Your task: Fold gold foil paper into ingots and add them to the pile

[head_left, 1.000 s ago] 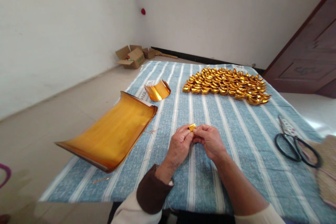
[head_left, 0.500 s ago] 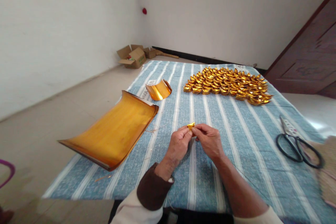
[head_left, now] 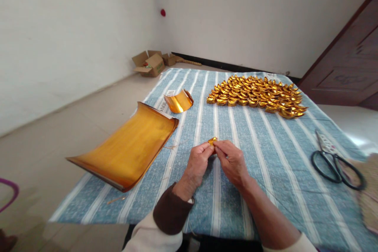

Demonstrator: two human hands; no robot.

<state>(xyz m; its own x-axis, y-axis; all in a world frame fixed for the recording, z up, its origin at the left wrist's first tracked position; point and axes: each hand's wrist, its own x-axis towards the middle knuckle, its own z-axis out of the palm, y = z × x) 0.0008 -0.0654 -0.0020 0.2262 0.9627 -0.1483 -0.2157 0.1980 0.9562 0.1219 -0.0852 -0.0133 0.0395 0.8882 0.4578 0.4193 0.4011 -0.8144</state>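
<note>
A small folded piece of gold foil paper is pinched between both hands above the middle of the striped cloth. My left hand is closed on its left side, thumb and fingers pressed together. From the right, my right hand grips it with thumb and index finger. The fingers cover the lower part of the piece. Beyond the hands, at the back right, several folded gold paper ingots stand in tight rows. A curved stack of small gold sheets lies at the back left.
A large curled stack of gold foil sheets overhangs the left edge of the blue-and-white striped tablecloth. Black-handled scissors lie at the right beside a brown cloth. Cardboard boxes sit on the floor behind.
Both hands have shifted slightly left with the gold piece. Its visible part has turned and looks narrower, and the right fingers have moved along its edge.
</note>
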